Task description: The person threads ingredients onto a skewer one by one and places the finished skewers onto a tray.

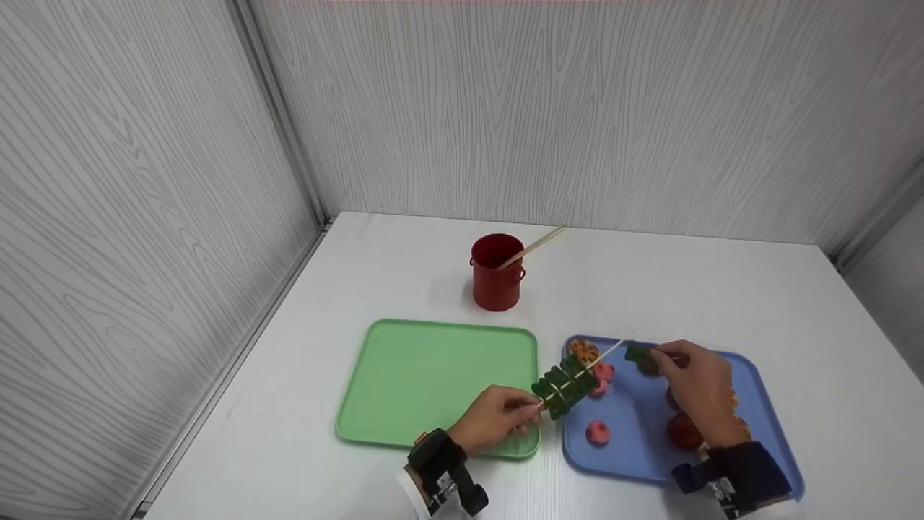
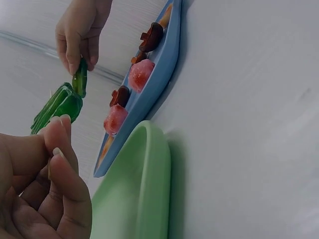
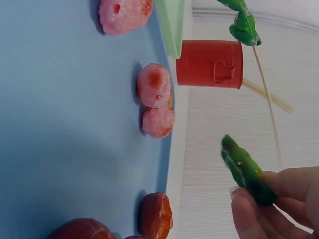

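Left hand point(image 1: 498, 417): grip pinching bamboo skewer point(image 1: 606, 352) at base; threaded green pepper pieces point(image 1: 570, 396) above blue tray's point(image 1: 628, 412) left edge. Right hand point(image 1: 696, 383): grip pinching loose green pepper piece point(image 1: 641, 359), near tip. Handling advice: steady skewer, pierce centrally, right grip clear of point.

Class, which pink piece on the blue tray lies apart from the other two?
The pink piece lowest in the head view, alone; the other two sit close together.

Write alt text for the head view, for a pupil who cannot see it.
A person's left hand holds a skewer threaded with green pieces; the right hand pinches another piece. Below are a green tray and a blue tray with pink balls; behind stands a red bucket.
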A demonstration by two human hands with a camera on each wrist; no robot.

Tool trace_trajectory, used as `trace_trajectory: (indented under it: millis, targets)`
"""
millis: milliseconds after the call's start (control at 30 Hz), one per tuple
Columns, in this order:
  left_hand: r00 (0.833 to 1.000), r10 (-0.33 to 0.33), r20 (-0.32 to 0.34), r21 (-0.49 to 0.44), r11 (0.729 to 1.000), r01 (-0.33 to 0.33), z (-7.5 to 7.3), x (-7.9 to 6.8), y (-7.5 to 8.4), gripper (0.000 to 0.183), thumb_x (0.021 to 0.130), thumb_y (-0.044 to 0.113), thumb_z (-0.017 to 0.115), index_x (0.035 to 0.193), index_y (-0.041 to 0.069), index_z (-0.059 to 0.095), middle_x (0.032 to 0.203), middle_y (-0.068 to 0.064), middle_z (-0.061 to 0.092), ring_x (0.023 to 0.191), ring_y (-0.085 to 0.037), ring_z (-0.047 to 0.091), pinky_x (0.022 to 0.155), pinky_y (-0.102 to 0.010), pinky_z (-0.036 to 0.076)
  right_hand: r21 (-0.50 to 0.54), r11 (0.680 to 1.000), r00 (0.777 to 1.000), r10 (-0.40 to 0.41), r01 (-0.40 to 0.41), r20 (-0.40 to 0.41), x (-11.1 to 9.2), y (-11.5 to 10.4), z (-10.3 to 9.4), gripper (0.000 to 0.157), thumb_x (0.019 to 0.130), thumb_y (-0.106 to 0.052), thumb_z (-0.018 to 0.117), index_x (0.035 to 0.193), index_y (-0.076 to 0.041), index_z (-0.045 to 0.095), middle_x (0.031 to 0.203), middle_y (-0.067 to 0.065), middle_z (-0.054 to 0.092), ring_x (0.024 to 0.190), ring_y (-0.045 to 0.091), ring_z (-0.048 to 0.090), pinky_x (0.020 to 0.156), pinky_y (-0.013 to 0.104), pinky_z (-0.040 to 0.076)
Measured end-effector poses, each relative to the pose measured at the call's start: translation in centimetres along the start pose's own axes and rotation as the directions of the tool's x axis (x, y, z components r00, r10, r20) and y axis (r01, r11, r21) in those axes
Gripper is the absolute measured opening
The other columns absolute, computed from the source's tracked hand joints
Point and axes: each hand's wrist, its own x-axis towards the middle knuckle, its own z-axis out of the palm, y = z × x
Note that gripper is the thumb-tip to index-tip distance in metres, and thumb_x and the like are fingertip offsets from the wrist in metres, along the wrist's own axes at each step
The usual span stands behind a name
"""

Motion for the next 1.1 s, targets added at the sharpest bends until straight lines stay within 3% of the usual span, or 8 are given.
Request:
trace_trajectory:
  millis: [200, 300, 500, 633, 1100]
  targets:
    - [1.000, 0.024, 0.003, 0.001, 1.000, -0.024, 0.0, -0.1, 0.0, 0.015, 0.093, 0.002, 0.063, 0.104, -0.004, 0.071, 0.086, -0.016, 0.071, 0.062, -0.005, 0.057, 0.054, -0.014, 0.045, 0.030, 0.998, 0.995, 0.065, -0.063, -0.072, 0.1, 0.0, -0.3, 0.019, 0.093, -0.023, 0.067, 0.099, -0.006, 0.074, 0.085, 0.011, 0.073, 0.071, 0.011, 0.060, 0.057, 0.018, 0.041]
    - [1.000, 0.024, 0.003, 0.002, 1.000, -0.024, 0.0, -0.2, 0.1, 0.016, 0.093, 0.003, 0.063, 0.104, -0.003, 0.072, 0.088, -0.018, 0.071, 0.063, -0.006, 0.057, 0.054, -0.014, 0.044, 0.096, 0.989, 0.990, 0.121, -0.113, -0.074, 0.2, 0.1, -0.5, 0.021, 0.094, -0.024, 0.067, 0.101, -0.005, 0.074, 0.086, 0.012, 0.073, 0.069, 0.003, 0.064, 0.062, 0.013, 0.043]
    - [1.000, 0.014, 0.002, -0.004, 1.000, -0.014, 0.0, -0.5, 0.2, 0.016, 0.093, 0.003, 0.064, 0.105, -0.003, 0.072, 0.088, -0.019, 0.071, 0.064, -0.007, 0.058, 0.055, -0.015, 0.044, 0.321, 0.910, 0.959, 0.282, -0.261, -0.018, 0.4, 0.0, -1.1, 0.030, 0.095, -0.025, 0.064, 0.109, 0.001, 0.069, 0.086, 0.003, 0.072, 0.069, 0.004, 0.069, 0.067, 0.012, 0.052]
    - [1.000, 0.019, 0.010, -0.007, 1.000, -0.019, 0.0, -0.6, 0.1, 0.016, 0.093, 0.003, 0.063, 0.105, -0.003, 0.072, 0.089, -0.019, 0.071, 0.066, -0.008, 0.058, 0.057, -0.015, 0.046, 0.404, 0.870, 0.949, 0.316, -0.284, -0.014, 0.4, -0.2, -1.2, 0.029, 0.096, -0.021, 0.063, 0.111, 0.004, 0.067, 0.084, -0.002, 0.070, 0.070, 0.007, 0.070, 0.067, 0.018, 0.055]
    - [1.000, -0.011, 0.017, -0.003, 1.000, 0.011, 0.4, -0.4, -0.5, 0.016, 0.093, 0.002, 0.063, 0.105, -0.001, 0.073, 0.088, -0.016, 0.072, 0.063, -0.007, 0.058, 0.055, -0.015, 0.046, 0.369, 0.894, 0.950, 0.303, -0.256, -0.077, 0.1, -0.3, -1.0, 0.026, 0.096, -0.022, 0.062, 0.107, 0.001, 0.068, 0.085, 0.001, 0.071, 0.067, 0.008, 0.069, 0.064, 0.017, 0.055]
